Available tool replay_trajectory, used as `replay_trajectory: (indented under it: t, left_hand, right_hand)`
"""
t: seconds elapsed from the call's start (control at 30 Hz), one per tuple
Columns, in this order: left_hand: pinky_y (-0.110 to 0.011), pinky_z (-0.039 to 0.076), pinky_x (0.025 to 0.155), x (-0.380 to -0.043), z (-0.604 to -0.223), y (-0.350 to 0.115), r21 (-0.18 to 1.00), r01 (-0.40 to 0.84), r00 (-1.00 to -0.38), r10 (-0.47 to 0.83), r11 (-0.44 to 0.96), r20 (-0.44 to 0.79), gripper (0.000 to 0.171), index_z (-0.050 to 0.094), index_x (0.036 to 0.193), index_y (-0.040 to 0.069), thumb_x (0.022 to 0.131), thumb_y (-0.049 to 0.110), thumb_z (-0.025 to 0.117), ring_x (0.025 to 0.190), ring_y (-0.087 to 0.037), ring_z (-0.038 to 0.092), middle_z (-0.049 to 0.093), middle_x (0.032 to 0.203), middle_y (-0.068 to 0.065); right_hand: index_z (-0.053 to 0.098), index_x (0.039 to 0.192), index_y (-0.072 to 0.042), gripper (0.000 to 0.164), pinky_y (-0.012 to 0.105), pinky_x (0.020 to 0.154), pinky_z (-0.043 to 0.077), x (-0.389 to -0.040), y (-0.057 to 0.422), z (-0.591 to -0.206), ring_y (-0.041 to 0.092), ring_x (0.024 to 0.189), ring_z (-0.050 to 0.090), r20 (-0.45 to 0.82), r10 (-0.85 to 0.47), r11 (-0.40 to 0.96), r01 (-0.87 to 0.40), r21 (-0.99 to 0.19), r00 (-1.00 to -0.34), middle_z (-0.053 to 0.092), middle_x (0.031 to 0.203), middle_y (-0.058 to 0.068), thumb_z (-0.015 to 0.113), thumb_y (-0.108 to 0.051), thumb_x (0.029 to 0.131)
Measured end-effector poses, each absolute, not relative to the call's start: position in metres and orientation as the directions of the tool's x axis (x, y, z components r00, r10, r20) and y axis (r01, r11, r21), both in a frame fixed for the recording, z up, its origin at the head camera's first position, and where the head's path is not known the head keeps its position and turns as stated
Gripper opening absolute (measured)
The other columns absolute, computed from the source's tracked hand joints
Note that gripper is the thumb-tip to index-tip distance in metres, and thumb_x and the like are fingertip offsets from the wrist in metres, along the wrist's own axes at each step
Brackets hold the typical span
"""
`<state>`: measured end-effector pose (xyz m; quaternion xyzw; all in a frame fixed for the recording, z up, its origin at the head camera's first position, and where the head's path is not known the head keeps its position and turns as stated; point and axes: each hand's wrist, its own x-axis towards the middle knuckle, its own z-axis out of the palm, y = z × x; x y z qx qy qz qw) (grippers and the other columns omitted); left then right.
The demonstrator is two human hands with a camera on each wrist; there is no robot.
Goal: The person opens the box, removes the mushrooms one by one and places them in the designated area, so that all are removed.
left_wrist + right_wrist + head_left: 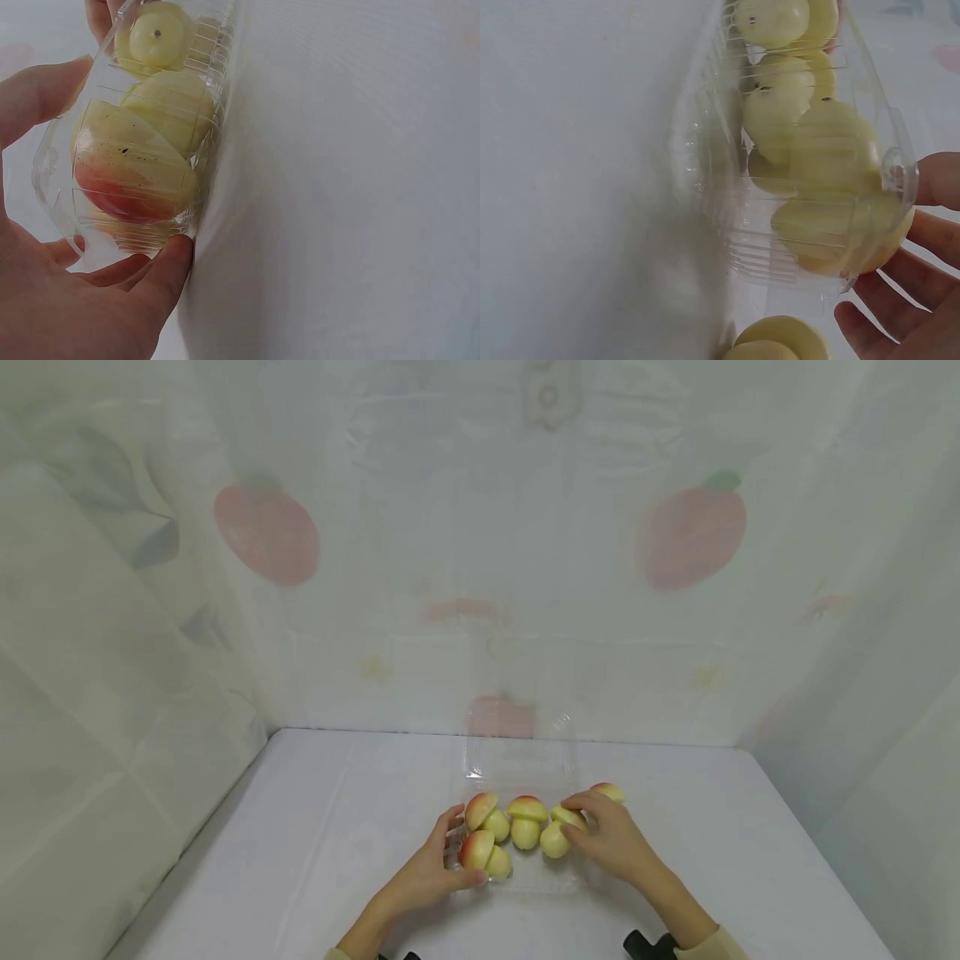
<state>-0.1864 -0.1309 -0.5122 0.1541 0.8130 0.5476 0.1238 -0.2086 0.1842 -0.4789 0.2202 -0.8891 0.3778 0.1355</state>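
Observation:
A clear plastic box (536,883) sits on the table with its hinged lid (517,764) raised at the back. My left hand (423,875) holds the box's left side, thumb at the front rim and fingers along the outer wall. Inside lie several yellow mushroom-shaped pieces with reddish caps, among them a front-left one (476,850) and a middle one (527,810). At the right side of the box, my right hand (611,842) grips another mushroom-shaped piece (554,842) by its cap. Its cap shows close to the rim in the right wrist view, partly behind the clear wall.
One more mushroom-shaped piece (609,791) lies outside the box, partly hidden behind my right hand. A white-covered table (315,827) spreads around the box. Pale fruit-printed curtains (480,527) enclose it at the back and on both sides.

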Motion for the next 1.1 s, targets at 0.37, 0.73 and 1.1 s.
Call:
replay_trajectory:
  t: [0.37,0.73,1.1]
  left_hand:
    - [-0.064,0.032,0.112,-0.184,-0.506,-0.13,0.93,0.115,-0.923,0.383,0.348,-0.029,0.106,0.014,0.161,0.012,0.084,0.031,0.084,0.141,-0.051,0.035,0.028,0.16,-0.024]
    - [-0.064,0.032,0.112,-0.185,-0.51,-0.131,0.929,0.115,-0.923,0.384,0.353,-0.032,0.106,0.015,0.161,0.011,0.084,0.033,0.084,0.141,-0.051,0.035,0.028,0.16,-0.023]
    - [-0.065,0.032,0.112,-0.184,-0.509,-0.131,0.922,0.118,-0.924,0.381,0.368,-0.034,0.106,0.015,0.161,0.011,0.084,0.036,0.084,0.142,-0.051,0.034,0.029,0.16,-0.023]
  right_hand:
    - [0.075,0.111,-0.011,0.028,0.037,0.09,0.056,-0.208,0.192,-0.473,0.017,0.105,0.066,0.43,-0.318,0.586,-0.532,-0.611,-0.845,0.072,0.112,-0.007,0.082,-0.01,0.084]
    - [0.075,0.11,-0.007,0.03,0.035,0.082,0.057,-0.207,0.199,-0.466,0.008,0.093,0.063,0.486,-0.336,0.533,-0.588,-0.608,-0.807,0.071,0.108,-0.004,0.082,-0.001,0.081]
    - [0.075,0.113,-0.007,0.031,0.036,0.092,0.055,-0.204,0.207,-0.456,0.018,0.107,0.066,0.473,-0.324,0.562,-0.569,-0.6,-0.819,0.071,0.114,-0.004,0.078,-0.001,0.083]
